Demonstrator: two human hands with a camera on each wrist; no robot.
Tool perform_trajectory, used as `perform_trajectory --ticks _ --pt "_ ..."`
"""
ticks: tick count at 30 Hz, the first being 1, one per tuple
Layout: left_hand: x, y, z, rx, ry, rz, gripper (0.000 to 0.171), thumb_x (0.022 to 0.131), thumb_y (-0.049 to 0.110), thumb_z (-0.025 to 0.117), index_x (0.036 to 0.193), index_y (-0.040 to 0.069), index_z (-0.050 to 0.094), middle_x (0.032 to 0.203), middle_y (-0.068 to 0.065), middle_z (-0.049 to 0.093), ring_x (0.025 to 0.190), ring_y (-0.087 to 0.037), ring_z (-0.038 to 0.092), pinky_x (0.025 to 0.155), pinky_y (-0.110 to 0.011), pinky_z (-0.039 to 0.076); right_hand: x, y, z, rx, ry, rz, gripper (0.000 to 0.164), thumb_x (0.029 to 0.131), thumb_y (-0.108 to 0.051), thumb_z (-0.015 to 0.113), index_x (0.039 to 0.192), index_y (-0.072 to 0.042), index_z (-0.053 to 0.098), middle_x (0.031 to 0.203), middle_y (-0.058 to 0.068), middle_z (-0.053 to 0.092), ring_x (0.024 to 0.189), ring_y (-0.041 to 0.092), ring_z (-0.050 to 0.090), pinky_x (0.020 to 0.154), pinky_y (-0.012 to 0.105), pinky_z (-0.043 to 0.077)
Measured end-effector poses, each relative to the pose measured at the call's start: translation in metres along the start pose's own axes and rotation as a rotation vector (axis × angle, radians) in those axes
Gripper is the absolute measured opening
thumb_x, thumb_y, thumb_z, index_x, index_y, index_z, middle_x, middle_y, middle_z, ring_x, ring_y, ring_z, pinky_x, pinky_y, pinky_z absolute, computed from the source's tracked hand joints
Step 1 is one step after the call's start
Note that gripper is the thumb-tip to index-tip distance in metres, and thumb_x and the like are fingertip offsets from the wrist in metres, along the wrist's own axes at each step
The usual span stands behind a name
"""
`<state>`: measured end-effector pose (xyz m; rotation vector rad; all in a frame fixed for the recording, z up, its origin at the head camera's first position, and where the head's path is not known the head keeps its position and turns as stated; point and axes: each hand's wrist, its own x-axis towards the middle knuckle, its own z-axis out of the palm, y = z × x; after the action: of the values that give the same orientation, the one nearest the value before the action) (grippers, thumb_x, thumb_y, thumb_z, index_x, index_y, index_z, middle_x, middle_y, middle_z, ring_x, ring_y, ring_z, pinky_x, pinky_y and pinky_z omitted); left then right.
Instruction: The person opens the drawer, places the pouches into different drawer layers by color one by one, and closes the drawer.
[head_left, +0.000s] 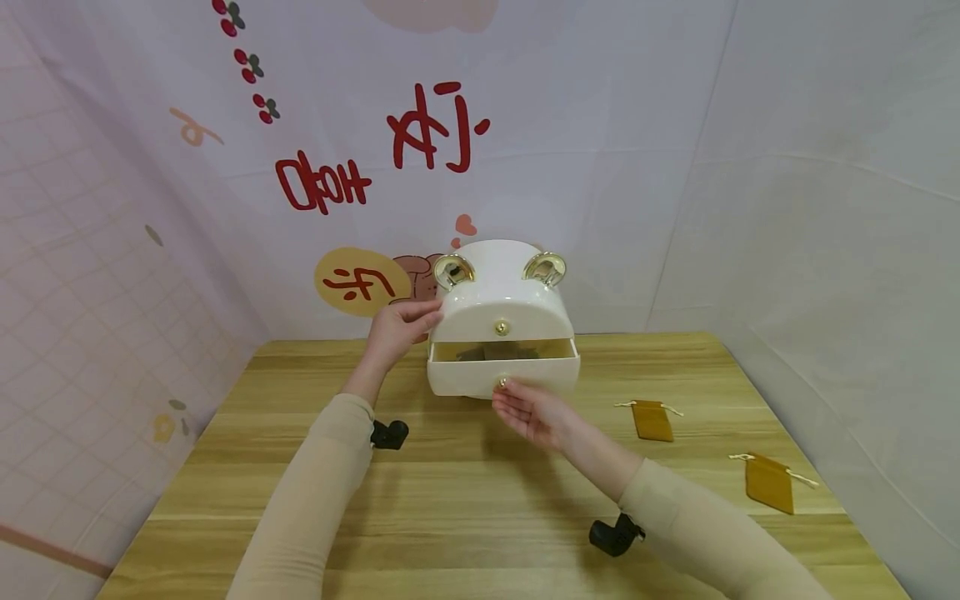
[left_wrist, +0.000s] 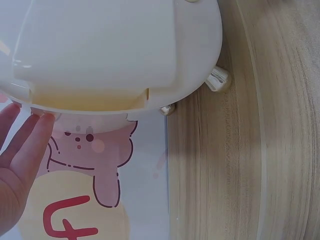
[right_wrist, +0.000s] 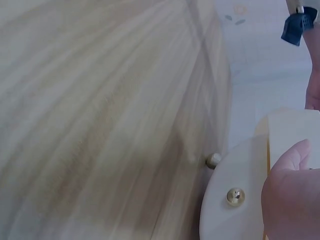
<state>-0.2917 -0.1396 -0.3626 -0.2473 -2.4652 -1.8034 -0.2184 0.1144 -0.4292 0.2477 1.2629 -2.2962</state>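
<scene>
While the rounded, glossy white cabinet with gold ears stands at the back of the wood-grain table, its pulled-out white drawer holds dim contents I can't make out. The right hand pinches that drawer's small gold knob, partly covering it. The left hand touches the cabinet's side, its visible fingers slightly spread, partly cut off in the left-wrist view.

- Drawer box, centre of frame: plain white, with gold knobs and ears
- Tabletop: yellowish-brown wood grain
- Pouches, lower right: mustard brown, cream drawstrings
- Sleeves: plain beige
- Backdrop, top: whitish, red characters and cherries
- Left cloth: pale grid
</scene>
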Motion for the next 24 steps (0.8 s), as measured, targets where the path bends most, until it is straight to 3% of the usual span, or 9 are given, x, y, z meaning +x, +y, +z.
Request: perform_trajectory --ticks 7,24 --pt "-0.001 0.000 0.001 -0.006 -0.009 0.011 0.035 0.091 0.028 0.074 0.123 0.014 0.072 0.125 -0.008 0.066 0.108 -0.025 0.065 0.089 -0.045 0.056 0.012 -0.006 0.000 -0.016 0.040 -0.013 0.020 0.104 -0.014 0.054 0.097 -0.002 0.068 0.090 0.008 0.072 0.088 0.017 0.070 0.085 0.028 0.057" --pt "0.000 0.001 0.000 0.016 -0.001 0.014 0.032 0.092 0.027 0.074 0.121 0.015 0.074 0.123 -0.006 0.067 0.106 -0.022 0.066 0.082 -0.034 0.059 0.028 -0.018 0.003 -0.033 0.051 -0.018 0.019 0.104 -0.014 0.054 0.107 0.003 0.062 0.088 0.010 0.071 0.083 0.016 0.070 0.085 0.027 0.057"
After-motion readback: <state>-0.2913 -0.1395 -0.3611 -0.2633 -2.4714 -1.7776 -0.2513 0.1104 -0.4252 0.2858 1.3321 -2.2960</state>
